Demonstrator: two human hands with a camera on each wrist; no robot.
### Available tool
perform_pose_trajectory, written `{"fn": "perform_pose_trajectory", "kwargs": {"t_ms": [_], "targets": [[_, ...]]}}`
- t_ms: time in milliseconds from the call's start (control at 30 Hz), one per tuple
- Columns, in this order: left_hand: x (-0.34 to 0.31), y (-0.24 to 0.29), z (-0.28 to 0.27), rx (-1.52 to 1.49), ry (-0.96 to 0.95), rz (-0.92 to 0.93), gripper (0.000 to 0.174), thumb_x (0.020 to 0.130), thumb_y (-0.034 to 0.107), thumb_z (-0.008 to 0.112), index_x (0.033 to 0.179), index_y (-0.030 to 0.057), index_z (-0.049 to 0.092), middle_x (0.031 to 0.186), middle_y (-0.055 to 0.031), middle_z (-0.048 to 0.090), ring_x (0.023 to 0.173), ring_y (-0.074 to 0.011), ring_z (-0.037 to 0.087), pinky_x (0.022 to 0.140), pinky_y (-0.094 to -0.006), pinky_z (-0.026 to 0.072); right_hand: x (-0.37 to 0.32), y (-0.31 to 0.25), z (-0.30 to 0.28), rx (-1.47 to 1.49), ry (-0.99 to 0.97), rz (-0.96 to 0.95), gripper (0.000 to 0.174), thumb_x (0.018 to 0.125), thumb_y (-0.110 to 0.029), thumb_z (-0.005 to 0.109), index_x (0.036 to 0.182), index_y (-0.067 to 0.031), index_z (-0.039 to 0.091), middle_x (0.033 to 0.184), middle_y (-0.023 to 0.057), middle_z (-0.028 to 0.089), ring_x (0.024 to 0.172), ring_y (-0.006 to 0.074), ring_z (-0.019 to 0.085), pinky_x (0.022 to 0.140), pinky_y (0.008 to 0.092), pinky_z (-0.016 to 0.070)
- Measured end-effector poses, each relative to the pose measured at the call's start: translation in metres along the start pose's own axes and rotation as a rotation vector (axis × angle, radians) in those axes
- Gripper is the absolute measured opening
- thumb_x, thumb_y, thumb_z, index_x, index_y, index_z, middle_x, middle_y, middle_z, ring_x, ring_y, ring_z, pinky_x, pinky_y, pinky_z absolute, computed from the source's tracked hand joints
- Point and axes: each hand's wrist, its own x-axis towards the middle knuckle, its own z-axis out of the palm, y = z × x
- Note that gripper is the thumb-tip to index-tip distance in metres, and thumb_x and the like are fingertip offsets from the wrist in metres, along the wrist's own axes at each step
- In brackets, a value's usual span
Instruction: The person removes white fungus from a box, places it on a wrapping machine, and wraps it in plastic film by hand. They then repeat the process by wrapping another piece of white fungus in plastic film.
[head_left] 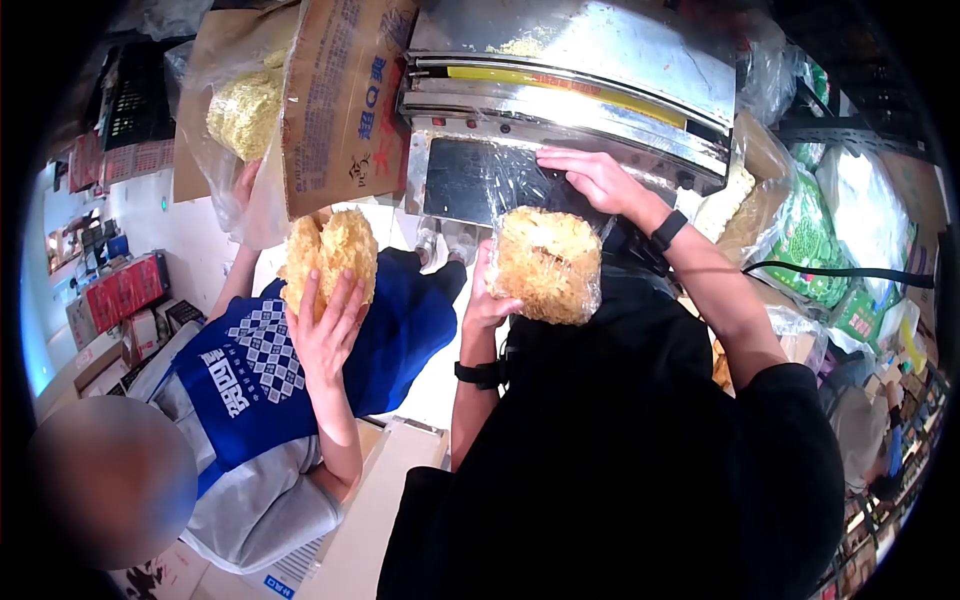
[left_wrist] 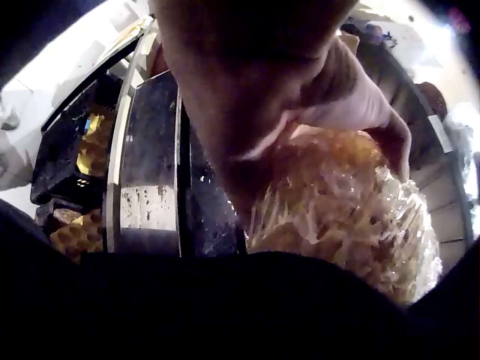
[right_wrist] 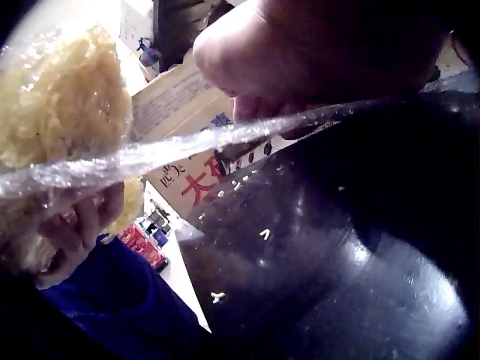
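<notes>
In the head view, my left hand (head_left: 487, 300) grips a block of crinkled golden food (head_left: 548, 265) by its left side, thumb along the lower edge. Clear plastic film covers the block, shiny and wrinkled in the left wrist view. My right hand (head_left: 598, 182) lies farther forward, fingers straight and pointing left, over clear film at the front of a metal film-wrapping machine (head_left: 570, 45). Below that hand is the machine's black plate (head_left: 465, 180). A taut strip of film (right_wrist: 172, 146) runs from the block past the right hand in the right wrist view.
On the left, a person in a blue apron (head_left: 245, 370) holds a similar golden block (head_left: 335, 250). Before them stands a cardboard box (head_left: 340, 110) beside a bag of pale yellow food (head_left: 245, 115). Green bags (head_left: 810, 240) and a black cable (head_left: 850, 270) are at right.
</notes>
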Motion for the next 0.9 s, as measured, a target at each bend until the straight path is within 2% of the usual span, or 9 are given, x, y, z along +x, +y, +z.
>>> {"fn": "perform_pose_trajectory", "kwargs": {"t_ms": [167, 300, 333, 433, 467, 567, 633, 700, 900], "targets": [[-0.006, 0.007, 0.001, -0.035, 0.054, -0.001, 0.098, 0.048, 0.021, 0.085, 0.128, 0.0037, 0.03, 0.123, -0.014, 0.047, 0.116, -0.0283, 0.049, 0.1, -0.0426, 0.0397, -0.011, -0.042, -0.025, -0.031, 0.045, -0.043, 0.039, 0.085, -0.005, 0.041, 0.12, -0.0001, 0.055, 0.13, 0.0183, 0.051, 0.125, 0.0351, 0.044, 0.106, 0.04, 0.0339], [-0.01, 0.003, -0.012, 0.002, 0.042, -0.002, 0.1, 0.049, 0.021, 0.084, 0.131, 0.0023, 0.03, 0.124, -0.0135, 0.047, 0.115, -0.0277, 0.05, 0.1, -0.0419, 0.0408, -0.031, -0.061, -0.039, -0.131, 0.037, -0.007, 0.039, 0.081, -0.001, 0.042, 0.117, 0.0003, 0.058, 0.126, 0.0173, 0.054, 0.123, 0.0339, 0.047, 0.104, 0.0394, 0.0364], [-0.009, 0.002, -0.015, 0.004, 0.044, -0.002, 0.1, 0.049, 0.021, 0.084, 0.131, 0.0021, 0.03, 0.124, -0.0135, 0.047, 0.115, -0.0276, 0.05, 0.099, -0.0418, 0.0408, -0.036, -0.056, -0.039, -0.177, 0.088, -0.034, 0.039, 0.078, 0.002, 0.048, 0.115, -0.0017, 0.059, 0.124, 0.0152, 0.056, 0.121, 0.0317, 0.049, 0.103, 0.0385, 0.0398], [-0.009, 0.001, -0.019, -0.001, 0.055, -0.005, 0.099, 0.049, 0.021, 0.083, 0.131, 0.0017, 0.031, 0.124, -0.0135, 0.048, 0.115, -0.0274, 0.05, 0.099, -0.0417, 0.0408, -0.042, -0.043, -0.04, -0.19, 0.163, -0.005, 0.038, 0.078, 0.002, 0.048, 0.114, -0.0018, 0.06, 0.124, 0.0157, 0.056, 0.121, 0.0318, 0.049, 0.102, 0.0386, 0.0402], [-0.009, 0.0, -0.02, -0.005, 0.054, -0.008, 0.099, 0.049, 0.021, 0.083, 0.131, 0.0016, 0.031, 0.124, -0.0135, 0.048, 0.115, -0.0274, 0.05, 0.099, -0.0416, 0.0408, -0.042, -0.036, -0.036, -0.14, 0.145, 0.029, 0.038, 0.082, 0.0, 0.043, 0.116, 0.0001, 0.059, 0.125, 0.0176, 0.056, 0.122, 0.0325, 0.048, 0.104, 0.0387, 0.0364], [-0.006, 0.0, -0.019, -0.018, 0.06, -0.016, 0.099, 0.05, 0.02, 0.083, 0.132, 0.0012, 0.031, 0.124, -0.0136, 0.048, 0.115, -0.0272, 0.05, 0.099, -0.0414, 0.0409, -0.044, -0.012, -0.026, -0.043, 0.23, 0.14, 0.038, 0.083, -0.003, 0.042, 0.117, 0.0007, 0.058, 0.125, 0.0175, 0.056, 0.123, 0.0315, 0.048, 0.105, 0.0379, 0.035], [-0.006, -0.001, -0.016, -0.033, 0.067, -0.02, 0.098, 0.05, 0.02, 0.083, 0.132, 0.0009, 0.031, 0.124, -0.0136, 0.048, 0.115, -0.0271, 0.05, 0.099, -0.0413, 0.0409, -0.045, -0.003, -0.024, 0.0, 0.233, 0.162, 0.038, 0.085, -0.005, 0.041, 0.118, 0.0012, 0.058, 0.125, 0.0169, 0.056, 0.122, 0.0308, 0.049, 0.106, 0.0374, 0.0338], [-0.005, 0.0, -0.013, -0.039, 0.062, -0.023, 0.098, 0.05, 0.02, 0.083, 0.132, 0.0007, 0.031, 0.124, -0.0136, 0.048, 0.115, -0.027, 0.05, 0.099, -0.0412, 0.0409, -0.045, 0.001, -0.025, 0.044, 0.234, 0.167, 0.038, 0.083, -0.003, 0.04, 0.116, -0.0005, 0.059, 0.123, 0.0165, 0.057, 0.118, 0.0323, 0.052, 0.103, 0.0366, 0.0374], [-0.013, -0.001, -0.009, -0.074, 0.098, -0.037, 0.097, 0.051, 0.019, 0.082, 0.132, -0.0001, 0.032, 0.123, -0.0137, 0.049, 0.115, -0.0266, 0.05, 0.099, -0.0408, 0.0409, -0.046, 0.007, -0.025, 0.032, 0.15, 0.145, 0.04, 0.082, -0.005, 0.041, 0.117, -0.0009, 0.059, 0.125, 0.0165, 0.056, 0.119, 0.0314, 0.05, 0.103, 0.0359, 0.037]]}}
